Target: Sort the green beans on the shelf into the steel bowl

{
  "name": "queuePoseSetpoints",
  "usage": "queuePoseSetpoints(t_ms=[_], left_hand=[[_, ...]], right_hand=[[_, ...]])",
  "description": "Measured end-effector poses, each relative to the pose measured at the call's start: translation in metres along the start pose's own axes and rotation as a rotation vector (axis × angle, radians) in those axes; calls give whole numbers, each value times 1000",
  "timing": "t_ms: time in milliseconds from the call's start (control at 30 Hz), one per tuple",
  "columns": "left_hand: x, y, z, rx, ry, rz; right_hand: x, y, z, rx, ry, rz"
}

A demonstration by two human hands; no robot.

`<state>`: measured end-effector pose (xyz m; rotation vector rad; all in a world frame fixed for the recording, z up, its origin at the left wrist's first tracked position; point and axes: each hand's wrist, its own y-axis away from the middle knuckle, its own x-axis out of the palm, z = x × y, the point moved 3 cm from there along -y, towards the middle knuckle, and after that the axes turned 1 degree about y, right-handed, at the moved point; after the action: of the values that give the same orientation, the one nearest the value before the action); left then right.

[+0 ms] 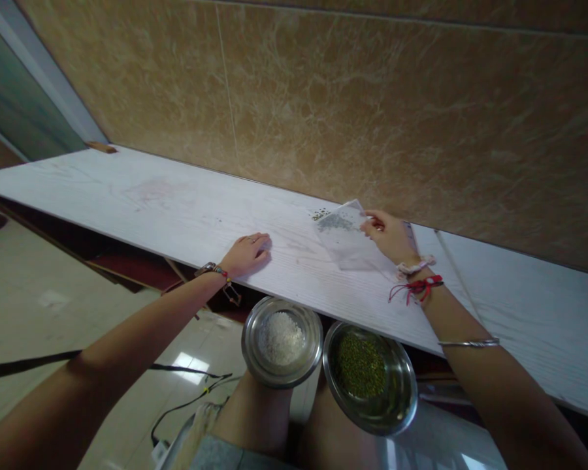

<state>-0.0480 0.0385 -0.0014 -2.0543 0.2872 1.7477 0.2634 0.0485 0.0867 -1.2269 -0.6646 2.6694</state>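
Note:
My right hand point(385, 232) pinches the upper right edge of a clear plastic sheet point(357, 251), which lies low over the white tabletop point(176, 202). Small green beans point(320, 213) are scattered at the sheet's upper left edge, and more show through it. My left hand point(247, 253) rests palm down near the table's front edge, fingers stretched out, holding nothing. Below the table edge, a steel bowl of white grains that look like rice point(281, 337) sits over one knee. Beside it, a tilted steel bowl point(404, 405) holds many green beans point(360, 365).
A tan marbled wall point(323, 111) runs along the table's back edge. A small brown wooden piece point(101, 147) lies at the far left corner. Black cable point(176, 408) trails over the tiled floor point(122, 385) at lower left. Beyond my right wrist, a joint line crosses the table.

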Motion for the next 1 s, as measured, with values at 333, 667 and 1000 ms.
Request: queuePoseSetpoints(t_ms=[333,667,1000], left_hand=[[-9,-6,-7,-37,-152,74],[-21,-41,-5,22,-257,182],[5,-46,5,59,-129,52]], right_hand=[[-7,9,-44,-227,406,-321],[25,7,-49,-252,510,-230],[31,-38,-39,-210,616,-54]])
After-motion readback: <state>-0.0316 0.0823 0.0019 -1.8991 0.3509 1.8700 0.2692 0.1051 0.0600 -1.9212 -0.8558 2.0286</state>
